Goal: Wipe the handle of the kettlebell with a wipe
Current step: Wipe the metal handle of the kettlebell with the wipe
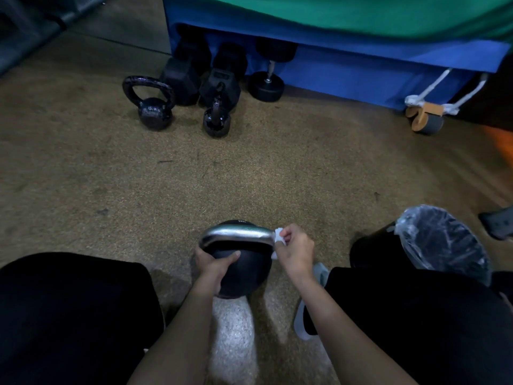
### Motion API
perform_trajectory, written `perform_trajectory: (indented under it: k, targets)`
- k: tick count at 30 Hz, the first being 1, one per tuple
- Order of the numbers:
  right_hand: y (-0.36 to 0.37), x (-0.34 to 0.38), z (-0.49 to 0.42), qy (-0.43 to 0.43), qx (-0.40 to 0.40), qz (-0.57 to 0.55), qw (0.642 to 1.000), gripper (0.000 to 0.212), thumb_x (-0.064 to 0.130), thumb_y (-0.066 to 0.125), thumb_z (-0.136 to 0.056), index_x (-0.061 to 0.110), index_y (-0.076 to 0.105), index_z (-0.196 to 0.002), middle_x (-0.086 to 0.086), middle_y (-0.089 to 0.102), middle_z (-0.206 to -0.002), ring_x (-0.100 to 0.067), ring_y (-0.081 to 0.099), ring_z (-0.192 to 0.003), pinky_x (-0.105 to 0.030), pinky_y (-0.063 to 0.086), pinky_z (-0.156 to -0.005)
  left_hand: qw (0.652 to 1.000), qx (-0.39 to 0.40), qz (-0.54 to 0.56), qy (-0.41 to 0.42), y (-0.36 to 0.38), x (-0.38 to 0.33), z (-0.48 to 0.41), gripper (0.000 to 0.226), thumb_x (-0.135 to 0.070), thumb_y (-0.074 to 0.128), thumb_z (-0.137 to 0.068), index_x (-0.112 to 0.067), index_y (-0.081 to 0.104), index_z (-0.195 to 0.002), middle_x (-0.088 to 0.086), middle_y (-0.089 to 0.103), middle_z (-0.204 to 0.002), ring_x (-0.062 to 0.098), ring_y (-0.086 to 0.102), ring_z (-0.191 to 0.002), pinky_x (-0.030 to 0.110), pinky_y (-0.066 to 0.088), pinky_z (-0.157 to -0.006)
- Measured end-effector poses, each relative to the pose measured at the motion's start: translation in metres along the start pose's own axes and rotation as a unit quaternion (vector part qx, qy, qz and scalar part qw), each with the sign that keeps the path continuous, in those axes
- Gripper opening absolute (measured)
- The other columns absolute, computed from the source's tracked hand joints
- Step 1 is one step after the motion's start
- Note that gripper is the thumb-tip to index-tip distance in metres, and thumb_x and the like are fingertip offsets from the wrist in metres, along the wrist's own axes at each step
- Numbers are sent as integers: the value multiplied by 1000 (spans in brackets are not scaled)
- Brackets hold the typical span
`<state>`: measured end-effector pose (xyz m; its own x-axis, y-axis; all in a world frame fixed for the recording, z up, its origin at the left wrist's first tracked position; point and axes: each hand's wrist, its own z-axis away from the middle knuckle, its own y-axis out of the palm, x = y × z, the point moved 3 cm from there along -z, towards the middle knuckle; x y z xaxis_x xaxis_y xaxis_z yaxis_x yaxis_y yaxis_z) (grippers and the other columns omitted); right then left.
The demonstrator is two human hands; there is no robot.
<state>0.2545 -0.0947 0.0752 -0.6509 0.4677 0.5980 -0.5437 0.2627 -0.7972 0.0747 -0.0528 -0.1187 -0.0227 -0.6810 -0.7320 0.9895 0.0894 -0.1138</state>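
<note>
You are in the wiping step itself: the kettlebell (244,270) stands on the speckled floor (249,176) between your knees, close in front of you, and your right hand (295,251) has its fingers curled round a small white wipe (279,237), pinching it against the right-hand bend of the silvery handle (236,234), where the bar turns down toward the ball. Your left hand (213,262) grips the black ball low on its left side, thumb laid across the top and fingers wrapped round beneath, bracing the weight. Judging by where the wipe sits, the right corner is being covered, while the top of the bar and the left bend look bare of the wipe, so I would put you somewhere in the middle of the job and not near its close. The next move calls for drawing the wipe leftward along the top of the bar with the fingers wrapped right round it, so the underside gets rubbed as well, then down the left leg; your left hand sits just under that leg and may need to shift lower to make room. A lined bin (372,251) stands just beside your right knee, handy for the wipe afterwards, and two more kettlebells (152,107) rest well apart from you near the blue pad
</note>
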Motion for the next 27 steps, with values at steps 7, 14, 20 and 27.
perform_trajectory:
  k: [7, 14, 20, 27]
  targets:
    - [5, -4, 10, 16, -6, -36, 999, 14, 2, 61, -78, 13, 54, -77, -1, 59, -80, -15, 54, -73, -15, 33, -62, 1000, -10, -17, -13, -1, -1, 4, 132, -57, 98, -22, -35, 39, -138, 5, 58, -150, 40, 57, -136, 74, 50, -104]
    - [14, -8, 15, 10, -24, -51, 998, 16, 2, 62, -76, 15, 53, -73, -1, 60, -75, -16, 54, -72, -21, 37, -65, 1000, 4, -12, -3, -1, 8, -10, 147, -62, 94, -14, -35, 36, -147, 4, 56, -154, 40, 54, -140, 75, 48, -106]
    - [14, -8, 12, 14, -44, -82, 996, 16, 3, 62, -76, 14, 53, -71, -1, 61, -75, -17, 56, -72, -21, 37, -66, 1000, 11, -10, -1, -1, 16, -20, 146, -64, 97, -12, -41, 36, -144, 1, 57, -153, 40, 55, -140, 77, 48, -105]
    - [21, -17, 19, 23, -69, -104, 992, 14, -2, 62, -75, 8, 55, -69, -1, 59, -74, -16, 52, -70, -14, 28, -60, 1000, 9, -11, 3, -2, 16, -20, 143, -63, 95, -13, -42, 37, -142, 2, 56, -155, 41, 54, -141, 79, 48, -103]
